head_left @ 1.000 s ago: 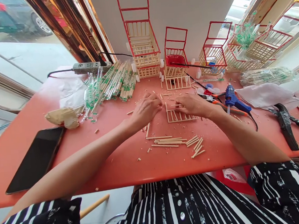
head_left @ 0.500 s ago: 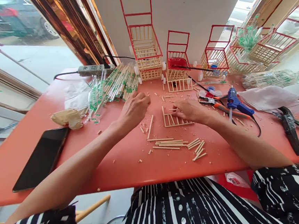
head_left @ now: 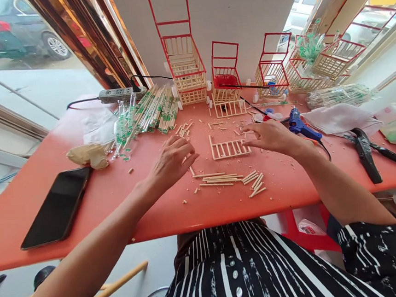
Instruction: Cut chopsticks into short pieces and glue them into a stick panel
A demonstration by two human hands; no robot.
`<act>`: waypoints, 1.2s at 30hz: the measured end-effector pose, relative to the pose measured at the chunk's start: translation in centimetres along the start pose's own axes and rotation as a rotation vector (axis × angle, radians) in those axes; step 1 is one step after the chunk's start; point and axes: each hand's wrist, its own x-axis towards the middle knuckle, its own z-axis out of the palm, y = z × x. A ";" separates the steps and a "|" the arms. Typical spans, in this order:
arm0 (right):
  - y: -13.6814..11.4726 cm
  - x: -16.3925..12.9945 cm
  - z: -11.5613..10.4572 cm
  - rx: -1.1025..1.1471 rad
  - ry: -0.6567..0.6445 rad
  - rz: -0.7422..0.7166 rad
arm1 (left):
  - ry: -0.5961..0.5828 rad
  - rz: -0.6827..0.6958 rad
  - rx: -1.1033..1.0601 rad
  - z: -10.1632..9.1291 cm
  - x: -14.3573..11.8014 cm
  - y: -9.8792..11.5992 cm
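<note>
My left hand [head_left: 175,160] hovers low over the table with its fingers loosely bent and the thumb apart. Under its fingertips lies a thin wooden stick [head_left: 192,171], mostly covered by the hand. To the right sits a small ladder-like frame of glued sticks [head_left: 231,149], flat on the table. My right hand [head_left: 269,136] is at the frame's upper right corner, thumb and forefinger spread, nothing visible between them. Closer to me are several long sticks [head_left: 219,180] and a group of short cut sticks [head_left: 254,183].
Stick-built carts with red trim [head_left: 185,66] stand along the back. Wrapped stick bundles [head_left: 153,108], a power strip [head_left: 120,94] and a phone [head_left: 56,209] are leftward. A blue glue gun [head_left: 302,125], white cloth [head_left: 341,120] and black-handled cutter [head_left: 367,154] lie rightward.
My left hand has come nearer to me, over the loose stick. My right hand has drawn away from inside the frame to its right corner, fingers spreading. The whole view has shifted slightly.
</note>
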 end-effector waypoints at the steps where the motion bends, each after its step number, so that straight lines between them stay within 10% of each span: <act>1: -0.1 -0.2 0.3 -0.016 -0.036 -0.016 | 0.001 -0.017 -0.004 -0.2 0.2 0.4; 26: -0.5 -0.6 1.2 -0.132 -0.100 -0.149 | 0.017 -0.049 -0.056 2.3 -0.2 1.4; 36: 1.6 0.4 2.5 0.122 0.246 -0.027 | 0.139 -0.176 -0.003 1.4 0.3 -0.9</act>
